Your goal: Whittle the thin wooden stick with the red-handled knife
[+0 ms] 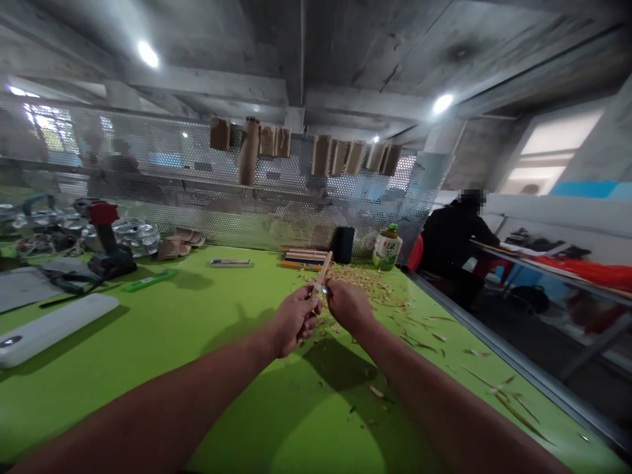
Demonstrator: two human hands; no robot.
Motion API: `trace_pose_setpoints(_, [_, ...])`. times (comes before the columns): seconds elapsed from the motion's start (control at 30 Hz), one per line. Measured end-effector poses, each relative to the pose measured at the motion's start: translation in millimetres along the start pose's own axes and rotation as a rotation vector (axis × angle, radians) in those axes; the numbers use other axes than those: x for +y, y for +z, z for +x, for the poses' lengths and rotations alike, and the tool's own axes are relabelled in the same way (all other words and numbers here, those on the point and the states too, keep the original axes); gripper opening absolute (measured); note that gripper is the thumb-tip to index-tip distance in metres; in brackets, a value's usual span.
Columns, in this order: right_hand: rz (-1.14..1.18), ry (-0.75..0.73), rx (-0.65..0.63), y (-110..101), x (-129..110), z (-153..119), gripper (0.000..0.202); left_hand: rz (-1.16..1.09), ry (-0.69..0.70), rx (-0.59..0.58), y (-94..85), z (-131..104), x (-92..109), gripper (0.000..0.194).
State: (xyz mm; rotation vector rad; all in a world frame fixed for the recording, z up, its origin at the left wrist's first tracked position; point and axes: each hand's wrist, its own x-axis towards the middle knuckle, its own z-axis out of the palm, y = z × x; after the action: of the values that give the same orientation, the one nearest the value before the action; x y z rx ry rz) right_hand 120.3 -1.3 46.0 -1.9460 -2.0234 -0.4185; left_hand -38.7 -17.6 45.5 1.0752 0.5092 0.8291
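Observation:
My left hand [297, 316] is closed around the lower end of a thin, pale wooden stick [324, 266], which points up and away from me. My right hand [349, 304] is closed on a small knife, and its short shiny blade [320, 288] lies across the stick just above my left fingers. The knife's handle is hidden inside my right fist. Curled wood shavings [380, 288] lie thickly behind and to the right of my hands on the green tabletop [237, 388].
Several sticks [306, 259] lie at the back beside a dark upright block [344, 244] and a green-capped bottle [388, 247]. To the left are a cordless drill [105, 237], scissors [74, 280] and a long white block [59, 329]. A perforated metal screen [276, 220] closes the back. A person [454, 237] sits at right.

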Motion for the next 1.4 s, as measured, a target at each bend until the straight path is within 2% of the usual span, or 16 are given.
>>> trace_pose_setpoints(0.1, [-0.014,0.003,0.042,-1,5,3,0.027,-0.032,-0.009,0.022,5.0,-1,0,0.023])
trace_pose_setpoints(0.3, [-0.029,0.146,0.111,-2,29,16,0.029,-0.117,-0.089,-0.036,11.3,-6,-8,0.038])
trace_pose_setpoints(0.4, [-0.015,0.252,0.083,-2,47,22,0.033,-0.078,-0.121,-0.057,15.1,-14,-11,0.043])
trace_pose_setpoints(0.53, [0.019,0.450,0.019,-2,78,25,0.033,-0.010,-0.146,-0.201,20.0,-22,-13,0.048])
trace_pose_setpoints(0.6, [0.030,0.454,0.046,-2,86,23,0.034,-0.015,-0.091,-0.164,16.6,-18,-15,0.047])
trace_pose_setpoints(0.7, [0.067,0.402,0.132,-2,75,20,0.035,-0.009,-0.039,-0.033,3.6,-5,-16,0.041])
trace_pose_setpoints(0.8, [0.099,0.269,0.165,-2,49,16,0.035,0.028,-0.047,0.050,-8.0,4,-14,0.035])
trace_pose_setpoints(0.9, [0.089,0.154,0.115,-1,25,12,0.032,0.042,-0.038,0.046,-10.6,5,-11,0.030])
trace_pose_setpoints(1.03, [0.032,0.084,0.028,1,8,5,0.030,0.015,-0.023,0.030,-7.9,3,-7,0.030])
trace_pose_setpoints(1.17, [-0.009,0.043,-0.037,0,2,3,0.029,-0.036,-0.049,0.045,-1.9,3,-1,0.019])
trace_pose_setpoints(1.27, [-0.010,0.030,0.003,-1,3,5,0.030,-0.099,-0.076,0.068,4.4,1,1,0.016])
trace_pose_setpoints(1.4, [0.009,0.134,0.064,1,23,17,0.032,-0.143,-0.156,0.069,8.9,-6,-4,0.024])
